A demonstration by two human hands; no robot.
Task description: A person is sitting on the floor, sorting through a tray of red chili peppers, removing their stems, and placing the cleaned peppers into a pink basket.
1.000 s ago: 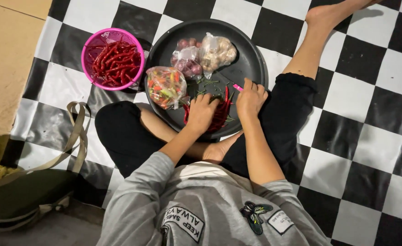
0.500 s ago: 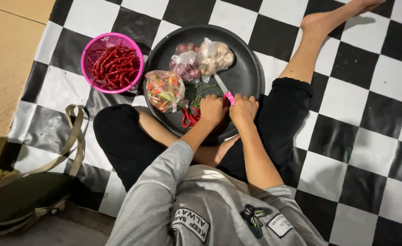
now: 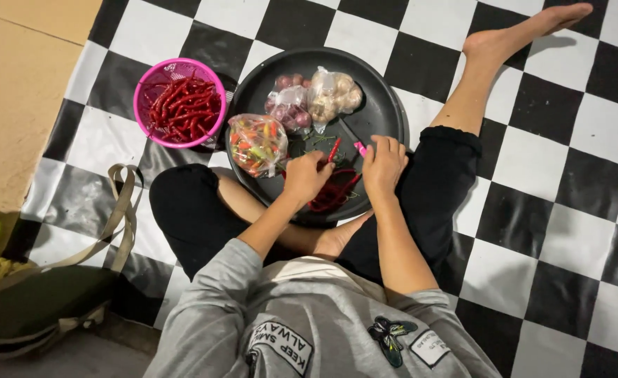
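Since the earlier frame our hands have shifted slightly right on the tray and a chili now stands up between them. Going left to right: pink basket (image 3: 178, 103) of red chilies on the checkered floor mat, bagged mixed chilies (image 3: 256, 143), then the black round tray (image 3: 382, 105). Our left hand (image 3: 306, 178) pinches a red chili (image 3: 334, 150); our right hand (image 3: 384, 164) grips a pink-handled knife (image 3: 359, 148). We judge we're trimming stems; next needs a careful cut

I see one red chili (image 3: 334, 150) upright between the fingers, a pink-handled knife (image 3: 351, 139) angled just beside it.
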